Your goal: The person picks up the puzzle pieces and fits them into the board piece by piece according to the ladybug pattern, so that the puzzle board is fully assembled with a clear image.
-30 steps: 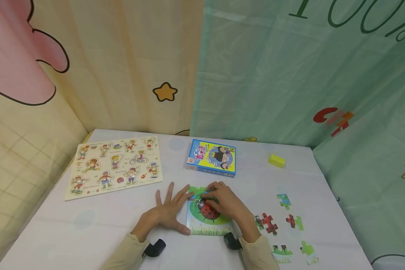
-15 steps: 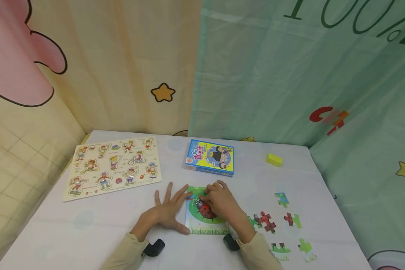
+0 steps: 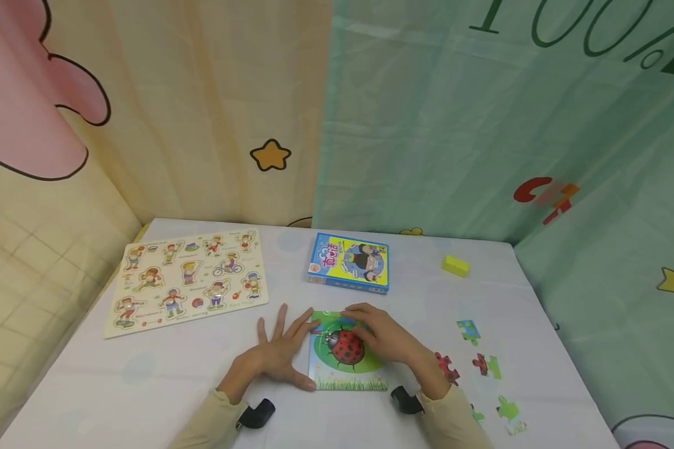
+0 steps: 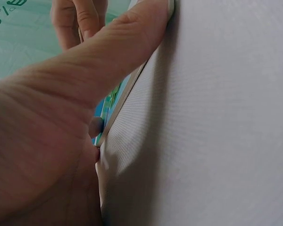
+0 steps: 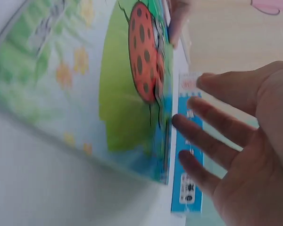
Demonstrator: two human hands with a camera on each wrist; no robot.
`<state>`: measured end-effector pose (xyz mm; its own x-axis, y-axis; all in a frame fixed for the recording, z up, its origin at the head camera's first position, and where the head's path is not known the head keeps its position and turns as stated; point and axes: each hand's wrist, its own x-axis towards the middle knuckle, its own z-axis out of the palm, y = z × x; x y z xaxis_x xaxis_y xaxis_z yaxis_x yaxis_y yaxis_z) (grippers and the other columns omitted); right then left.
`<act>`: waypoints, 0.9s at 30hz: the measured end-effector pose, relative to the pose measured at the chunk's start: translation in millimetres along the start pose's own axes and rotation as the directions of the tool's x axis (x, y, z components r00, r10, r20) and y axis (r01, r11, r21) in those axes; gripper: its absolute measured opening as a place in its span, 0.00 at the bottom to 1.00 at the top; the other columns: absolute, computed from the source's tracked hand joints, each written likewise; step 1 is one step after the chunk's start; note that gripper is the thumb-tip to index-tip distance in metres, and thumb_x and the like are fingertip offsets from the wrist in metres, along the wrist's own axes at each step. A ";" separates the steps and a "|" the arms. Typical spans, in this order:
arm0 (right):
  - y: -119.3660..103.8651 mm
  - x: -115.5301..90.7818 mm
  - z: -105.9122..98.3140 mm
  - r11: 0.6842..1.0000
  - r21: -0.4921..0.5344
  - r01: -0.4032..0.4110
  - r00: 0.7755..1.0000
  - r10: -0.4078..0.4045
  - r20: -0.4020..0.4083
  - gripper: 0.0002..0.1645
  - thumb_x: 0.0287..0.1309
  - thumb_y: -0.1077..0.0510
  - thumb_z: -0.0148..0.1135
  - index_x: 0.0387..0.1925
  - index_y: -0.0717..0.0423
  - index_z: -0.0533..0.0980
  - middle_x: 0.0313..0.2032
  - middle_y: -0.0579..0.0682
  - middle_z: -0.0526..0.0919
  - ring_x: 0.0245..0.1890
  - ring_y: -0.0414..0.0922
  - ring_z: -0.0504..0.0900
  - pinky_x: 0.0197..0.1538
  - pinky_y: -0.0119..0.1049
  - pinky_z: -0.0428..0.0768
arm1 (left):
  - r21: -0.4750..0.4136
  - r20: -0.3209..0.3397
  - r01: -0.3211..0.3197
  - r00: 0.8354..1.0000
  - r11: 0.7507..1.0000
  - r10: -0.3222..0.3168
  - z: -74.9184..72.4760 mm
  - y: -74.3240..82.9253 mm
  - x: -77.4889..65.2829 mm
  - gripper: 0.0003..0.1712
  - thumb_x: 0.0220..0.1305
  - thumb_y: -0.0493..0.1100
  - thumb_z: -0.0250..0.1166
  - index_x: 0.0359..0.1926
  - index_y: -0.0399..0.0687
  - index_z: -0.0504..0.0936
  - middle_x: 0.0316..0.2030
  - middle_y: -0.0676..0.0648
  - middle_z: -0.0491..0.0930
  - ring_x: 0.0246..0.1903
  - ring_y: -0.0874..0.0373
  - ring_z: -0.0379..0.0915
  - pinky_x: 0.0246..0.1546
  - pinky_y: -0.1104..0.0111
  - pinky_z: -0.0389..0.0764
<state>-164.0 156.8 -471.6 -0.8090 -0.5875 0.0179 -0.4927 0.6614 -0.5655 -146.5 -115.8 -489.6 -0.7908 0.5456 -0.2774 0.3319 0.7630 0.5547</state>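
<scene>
A ladybug jigsaw puzzle (image 3: 348,377) lies flat on the table in front of the person, a red spotted ladybug on green at its middle. My left hand (image 3: 281,357) spreads its fingers along the puzzle's left side, with the index fingertip at the upper left and the thumb (image 4: 127,35) by the lower left corner. Over the upper right part is my right hand (image 3: 384,335), covering some of the picture in the head view. The right wrist view shows its fingers (image 5: 212,141) apart and relaxed beside the puzzle's face, with nothing between them.
Several loose jigsaw pieces (image 3: 487,366) lie to the right, some hidden behind the right forearm. A blue and yellow box (image 3: 348,262) stands behind the puzzle, a yellow block (image 3: 455,265) at the back right. A wooden board (image 3: 188,280) with sports figures lies at the back left.
My right hand has drawn off the ladybug toward the right, its fingers loosening, and more of the ladybug shows. The right forearm covers more loose pieces. My left hand has stayed in place.
</scene>
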 end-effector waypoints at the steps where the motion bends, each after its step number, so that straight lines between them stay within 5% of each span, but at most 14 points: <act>1: 3.7 -3.1 -3.1 1.000 0.014 0.004 1.000 -0.004 -0.014 0.22 0.71 0.60 0.57 0.65 0.56 0.74 0.64 0.53 0.75 0.65 0.53 0.73 0.64 0.52 0.73 | -0.003 -0.001 -0.002 1.000 1.000 0.002 0.2 -0.1 0.3 0.69 0.39 0.68 0.79 0.78 0.58 0.53 0.80 0.50 0.35 0.75 0.30 0.14 0.59 0.25 0.22; 5: 21.4 -20.4 -18.9 1.000 -0.015 0.006 0.994 -0.008 -0.112 0.22 0.66 0.62 0.63 0.61 0.58 0.77 0.60 0.53 0.79 0.62 0.53 0.76 0.62 0.54 0.74 | -0.007 -0.004 -0.011 1.000 1.000 0.011 0.7 0.5 0.3 0.69 0.39 0.68 0.79 0.78 0.57 0.52 0.80 0.50 0.35 0.74 0.29 0.14 0.59 0.25 0.21; 10: 48.1 -47.6 -35.0 0.994 -0.065 -0.087 0.979 0.073 -0.193 0.23 0.60 0.62 0.69 0.58 0.56 0.79 0.56 0.52 0.82 0.59 0.54 0.78 0.61 0.56 0.74 | -0.008 -0.005 -0.013 1.000 1.000 0.012 0.5 1.6 -1.0 0.69 0.39 0.68 0.80 0.78 0.56 0.52 0.80 0.49 0.35 0.74 0.29 0.15 0.58 0.24 0.21; 27: 113.9 -124.1 -80.6 0.970 -0.128 -0.205 0.961 0.176 -0.212 0.24 0.52 0.59 0.76 0.53 0.55 0.83 0.59 0.57 0.79 0.61 0.61 0.73 0.59 0.64 0.71 | -0.023 -0.001 -0.004 1.000 1.000 0.004 1.9 0.0 0.1 0.69 0.39 0.67 0.80 0.78 0.58 0.52 0.80 0.51 0.34 0.74 0.31 0.12 0.59 0.26 0.18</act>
<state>-145.5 342.6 -471.7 -0.9322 -0.3498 0.0926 -0.3529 0.8221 -0.4467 -145.6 -115.0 -491.1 -0.7897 0.5487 -0.2745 0.3234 0.7525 0.5737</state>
